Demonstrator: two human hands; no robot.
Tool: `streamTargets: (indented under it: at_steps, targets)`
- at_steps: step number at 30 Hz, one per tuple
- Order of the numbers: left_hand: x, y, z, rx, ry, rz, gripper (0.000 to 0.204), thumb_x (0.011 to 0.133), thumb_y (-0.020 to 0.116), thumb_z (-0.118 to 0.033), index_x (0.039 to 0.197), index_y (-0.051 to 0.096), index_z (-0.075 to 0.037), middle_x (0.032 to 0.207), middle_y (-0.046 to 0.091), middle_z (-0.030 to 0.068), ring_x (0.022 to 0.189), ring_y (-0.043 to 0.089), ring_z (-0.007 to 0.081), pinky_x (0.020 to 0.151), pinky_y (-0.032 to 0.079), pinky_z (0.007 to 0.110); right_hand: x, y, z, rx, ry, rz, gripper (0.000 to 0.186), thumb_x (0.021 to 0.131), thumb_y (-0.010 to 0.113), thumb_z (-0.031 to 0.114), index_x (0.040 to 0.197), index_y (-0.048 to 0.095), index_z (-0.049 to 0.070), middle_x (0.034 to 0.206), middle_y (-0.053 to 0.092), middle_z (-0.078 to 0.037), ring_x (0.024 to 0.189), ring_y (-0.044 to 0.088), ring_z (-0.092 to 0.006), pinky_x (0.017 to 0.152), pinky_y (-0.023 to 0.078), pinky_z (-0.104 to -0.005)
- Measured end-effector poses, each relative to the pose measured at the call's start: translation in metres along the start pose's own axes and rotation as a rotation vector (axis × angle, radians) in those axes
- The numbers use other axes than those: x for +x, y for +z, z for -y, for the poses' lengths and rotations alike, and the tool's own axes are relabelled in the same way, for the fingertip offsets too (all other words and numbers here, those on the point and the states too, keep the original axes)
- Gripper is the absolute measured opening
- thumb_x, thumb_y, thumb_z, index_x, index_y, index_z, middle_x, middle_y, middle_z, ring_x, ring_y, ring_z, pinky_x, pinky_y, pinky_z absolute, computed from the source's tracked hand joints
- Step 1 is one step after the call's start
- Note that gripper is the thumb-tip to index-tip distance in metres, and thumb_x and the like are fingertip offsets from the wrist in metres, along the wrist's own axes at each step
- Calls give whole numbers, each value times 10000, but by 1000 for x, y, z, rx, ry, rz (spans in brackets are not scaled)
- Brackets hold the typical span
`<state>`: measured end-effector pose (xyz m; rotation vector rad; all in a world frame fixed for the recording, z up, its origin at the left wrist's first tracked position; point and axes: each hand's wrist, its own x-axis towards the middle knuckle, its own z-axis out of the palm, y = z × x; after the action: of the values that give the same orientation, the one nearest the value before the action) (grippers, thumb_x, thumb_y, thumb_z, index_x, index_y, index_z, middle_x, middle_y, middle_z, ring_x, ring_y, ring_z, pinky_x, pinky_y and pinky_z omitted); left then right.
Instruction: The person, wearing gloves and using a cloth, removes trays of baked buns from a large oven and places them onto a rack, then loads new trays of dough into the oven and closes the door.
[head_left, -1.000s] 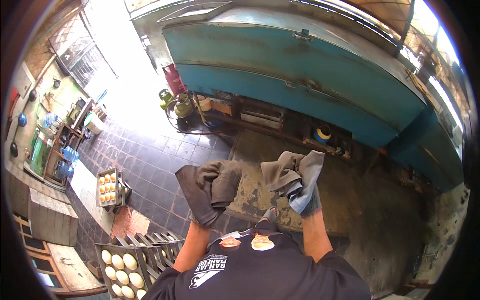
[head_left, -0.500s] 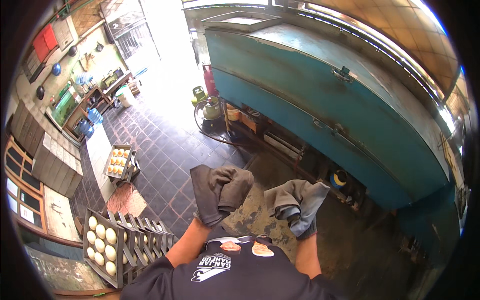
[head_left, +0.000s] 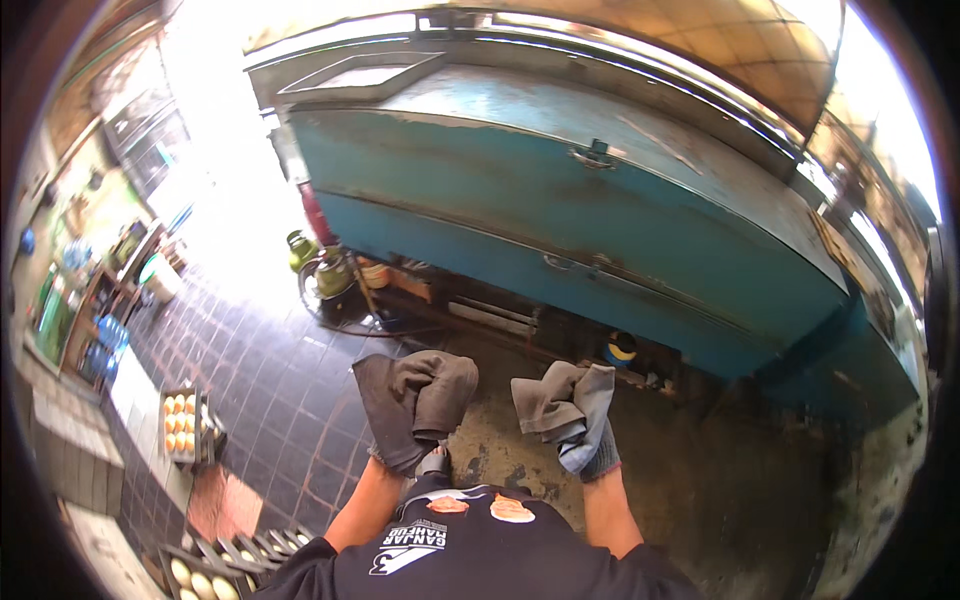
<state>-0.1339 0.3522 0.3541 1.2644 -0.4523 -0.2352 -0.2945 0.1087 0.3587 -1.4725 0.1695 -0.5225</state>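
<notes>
My left hand [head_left: 398,458] is out in front of my body, its fingers hidden in a bunched dark grey-brown cloth [head_left: 425,393]. My right hand [head_left: 602,457], in a grey knit glove, carries a folded grey cloth [head_left: 562,402] that covers its fingers. Both hands are raised over the floor, apart from each other. Beyond them stands a long blue metal cabinet [head_left: 540,215] with a latch [head_left: 597,153] on its upper front; neither hand touches it.
Green gas cylinders [head_left: 330,275] with a hose stand at the cabinet's left end. A rack of trays with pale dough pieces [head_left: 203,585] is at the lower left. Farther off, a tray of browned buns [head_left: 180,423] sits on a stand. A shallow metal tray [head_left: 350,85] lies atop the cabinet.
My view has turned to the right, so the cabinet and both racks appear farther left. Both cloth-covered hands stay raised in front of me. A foot now shows below the left cloth.
</notes>
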Motion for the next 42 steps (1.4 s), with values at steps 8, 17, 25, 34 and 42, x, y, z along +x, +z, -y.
streamTargets:
  at_steps: [8,17,25,34,42]
  targets:
    - [90,-11,-21,213,192,177,248,992,576,-167,1178,607,-6,1207,640,142,1088,651,252,975,543,363,31,43,17,411,110,-376,176,925,529,-13,1091,525,45,974,563,-41,841,568,-143,699,486,-255]
    - [146,-42,15,-10,83,318,173,956,618,-50,1123,650,-19,1175,645,100,1075,627,213,940,521,328,49,58,-9,43,-58,-416,147,920,592,60,1064,565,63,1012,576,-46,891,600,-171,736,507,-281]
    - [157,-44,55,-179,71,318,171,1063,514,-80,1183,622,-22,1215,634,86,1087,618,161,924,533,280,56,57,-24,-255,-139,-373,137,947,638,141,1055,573,89,1025,590,-41,912,625,-172,759,539,-287]
    - [129,-21,26,-135,27,211,232,890,715,-3,1104,631,-38,1219,636,110,1092,618,217,951,497,322,73,48,-26,712,243,-231,246,1048,542,159,1269,526,53,1201,601,-80,1094,634,-190,911,587,-324]
    - [119,-18,10,120,300,131,214,879,713,40,1072,643,-21,1171,651,134,1106,627,241,968,506,340,92,37,-36,545,251,-199,268,1048,542,168,1289,521,52,1218,597,-83,1118,625,-195,931,578,-328]
